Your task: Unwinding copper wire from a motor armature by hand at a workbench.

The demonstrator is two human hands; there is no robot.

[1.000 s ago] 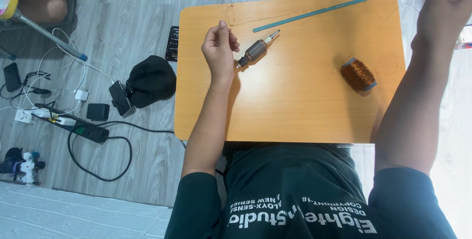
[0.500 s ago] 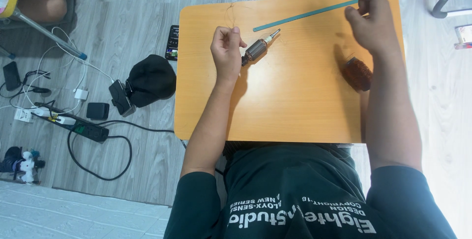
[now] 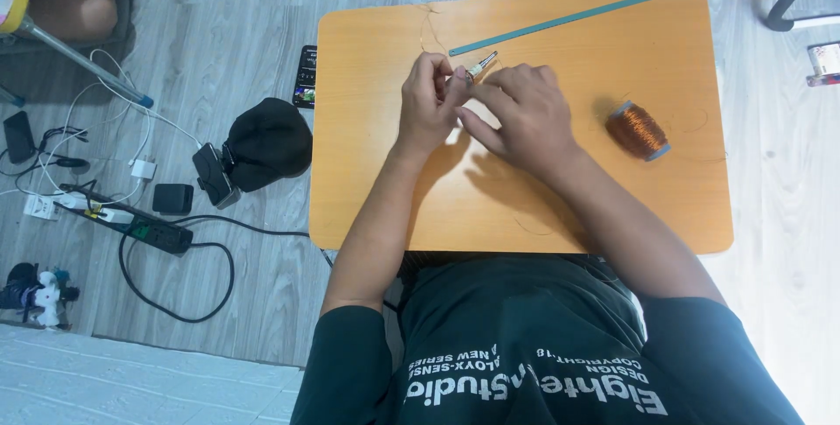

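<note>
Left hand (image 3: 426,103) pinched on one small metal-tipped rod (image 3: 479,66); right hand (image 3: 521,114) curled beside, grip unclear; one copper wire spool (image 3: 638,130), one flat teal ruler (image 3: 551,24), smooth orange table (image 3: 525,206)

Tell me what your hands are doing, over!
Left hand pinching small metal-tipped tool. Right hand closed in beside it, touching. Copper wire spool off to the right, ruler behind. Nothing blocking, over.

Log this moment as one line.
left hand: holds small metal-tipped tool | right hand: touching it | copper wire spool: apart, on orange table
</note>
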